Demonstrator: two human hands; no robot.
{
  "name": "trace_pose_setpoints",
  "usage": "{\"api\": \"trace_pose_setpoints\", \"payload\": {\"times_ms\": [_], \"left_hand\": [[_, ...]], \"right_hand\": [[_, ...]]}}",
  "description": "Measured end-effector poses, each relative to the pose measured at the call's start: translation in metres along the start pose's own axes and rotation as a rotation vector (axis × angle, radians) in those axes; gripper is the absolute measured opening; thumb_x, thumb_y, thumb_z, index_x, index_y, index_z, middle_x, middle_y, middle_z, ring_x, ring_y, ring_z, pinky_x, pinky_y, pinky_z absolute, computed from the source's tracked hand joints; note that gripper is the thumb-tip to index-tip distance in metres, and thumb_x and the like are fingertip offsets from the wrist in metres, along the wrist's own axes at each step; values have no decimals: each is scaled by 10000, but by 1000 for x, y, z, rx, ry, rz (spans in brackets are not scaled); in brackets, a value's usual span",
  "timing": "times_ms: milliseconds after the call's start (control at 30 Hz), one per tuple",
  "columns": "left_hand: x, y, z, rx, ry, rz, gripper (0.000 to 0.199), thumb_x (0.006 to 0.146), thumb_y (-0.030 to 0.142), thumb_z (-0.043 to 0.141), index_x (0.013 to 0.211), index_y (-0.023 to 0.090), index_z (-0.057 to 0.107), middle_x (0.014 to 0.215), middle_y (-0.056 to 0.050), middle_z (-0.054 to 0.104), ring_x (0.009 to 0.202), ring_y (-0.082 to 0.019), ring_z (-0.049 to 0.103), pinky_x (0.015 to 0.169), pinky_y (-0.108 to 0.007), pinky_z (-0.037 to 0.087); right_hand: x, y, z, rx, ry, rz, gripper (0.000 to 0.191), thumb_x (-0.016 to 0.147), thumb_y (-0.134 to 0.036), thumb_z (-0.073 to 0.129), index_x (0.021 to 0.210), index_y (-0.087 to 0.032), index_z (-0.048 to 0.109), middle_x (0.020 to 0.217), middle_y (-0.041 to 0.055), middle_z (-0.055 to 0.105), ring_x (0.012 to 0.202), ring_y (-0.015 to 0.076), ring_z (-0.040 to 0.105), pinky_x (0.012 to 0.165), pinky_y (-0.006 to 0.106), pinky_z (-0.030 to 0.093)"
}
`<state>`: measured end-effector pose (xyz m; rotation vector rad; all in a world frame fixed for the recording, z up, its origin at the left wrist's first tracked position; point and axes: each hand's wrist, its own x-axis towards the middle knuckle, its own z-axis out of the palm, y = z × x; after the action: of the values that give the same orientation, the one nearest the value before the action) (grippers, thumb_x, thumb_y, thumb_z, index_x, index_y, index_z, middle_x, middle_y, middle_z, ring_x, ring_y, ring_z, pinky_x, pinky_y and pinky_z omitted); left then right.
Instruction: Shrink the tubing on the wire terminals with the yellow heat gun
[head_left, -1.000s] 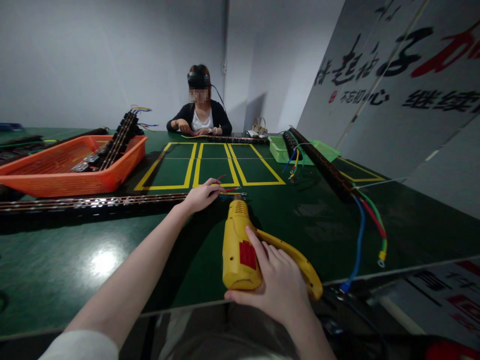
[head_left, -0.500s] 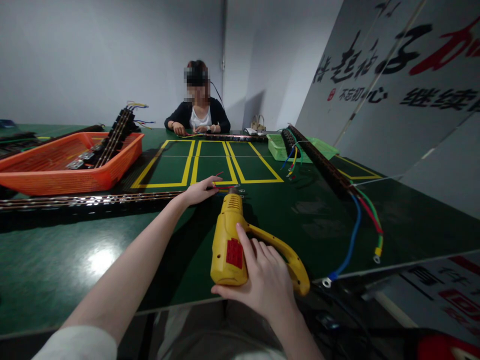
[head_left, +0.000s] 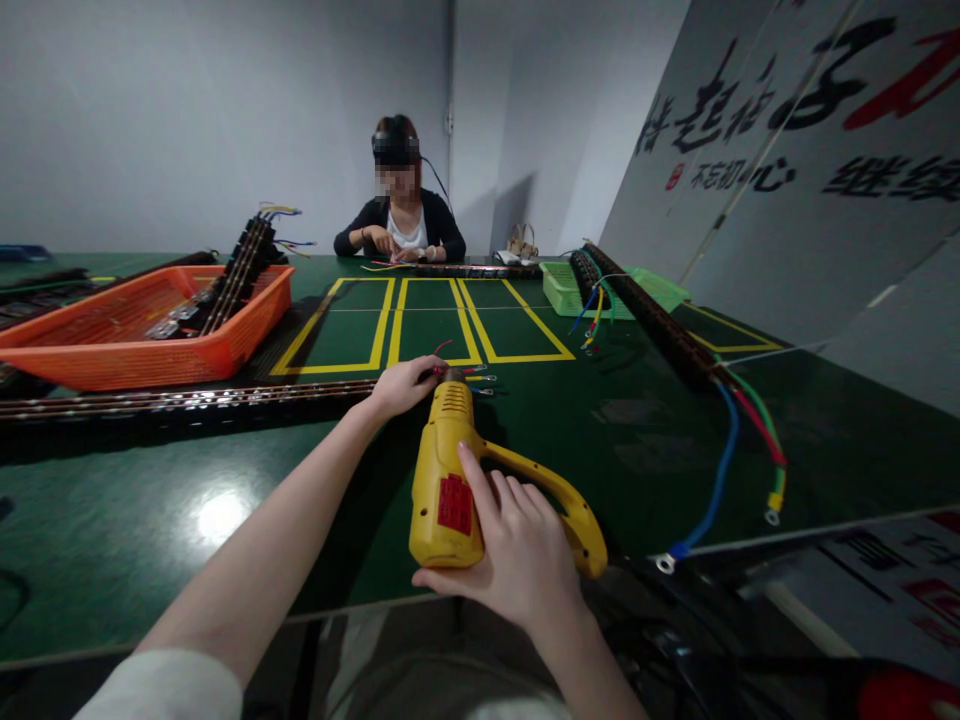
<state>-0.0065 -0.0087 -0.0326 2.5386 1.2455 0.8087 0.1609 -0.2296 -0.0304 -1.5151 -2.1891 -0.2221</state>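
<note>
Fingers of my right hand clamp the yellow heat gun over the desk, its long axis running forward, nozzle at my left hand; whether those bent fingers pinch the wires, I cannot tell. Black strips lean in the orange basket; others rest in the green basket.

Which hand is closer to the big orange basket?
The left hand. It's out by the wires, to the right of the orange basket; the right hand, on the yellow heat gun, is farther right.
</note>
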Motion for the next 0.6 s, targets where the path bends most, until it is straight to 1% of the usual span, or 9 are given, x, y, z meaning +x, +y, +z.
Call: {"api": "trace_pose_setpoints", "payload": {"times_ms": [133, 233, 400, 533, 600], "left_hand": [[-6, 7, -1, 118, 75, 88, 271, 895, 306, 388, 1057, 253, 598, 1106, -37, 579, 929, -185, 607, 775, -298, 487], [-5, 5, -1, 118, 57, 112, 283, 906, 310, 373, 1037, 256, 618, 1133, -35, 548, 952, -177, 597, 799, -298, 491], [0, 0, -3, 84, -55, 101, 326, 911, 334, 376, 1120, 288, 623, 1229, -38, 502, 1066, -198, 564, 911, -333, 460], [5, -5, -5, 74, -165, 84, 365, 909, 316, 378, 1207, 309, 589, 1284, -43, 483, 1108, -214, 540, 921, -342, 440], [14, -9, -4, 30, -233, 91, 385, 899, 284, 382, 1230, 280, 579, 1259, -60, 507, 1092, -208, 544, 931, -332, 428]], "right_hand": [[-1, 9, -5, 16, -26, 14, 1219, 543, -866, 521, 1462, -130, 203, 977, 118, 637, 879, 283, 601, 763, 412, 455], [-1, 19, -9, 19, -54, 57, 1192, 560, -859, 518, 1461, -144, 208, 1033, 129, 642, 914, 285, 609, 795, 419, 458], [-4, 34, -14, -9, -96, 124, 1172, 580, -843, 524, 1460, -135, 210, 1107, 155, 641, 990, 299, 610, 829, 430, 462], [-6, 38, -16, -32, -84, 135, 1166, 579, -816, 562, 1462, -140, 210, 1078, 136, 650, 950, 285, 622, 814, 421, 473], [-5, 37, -17, -38, -88, 139, 1169, 574, -813, 569, 1458, -132, 221, 1076, 142, 653, 949, 289, 624, 814, 424, 476]]}}
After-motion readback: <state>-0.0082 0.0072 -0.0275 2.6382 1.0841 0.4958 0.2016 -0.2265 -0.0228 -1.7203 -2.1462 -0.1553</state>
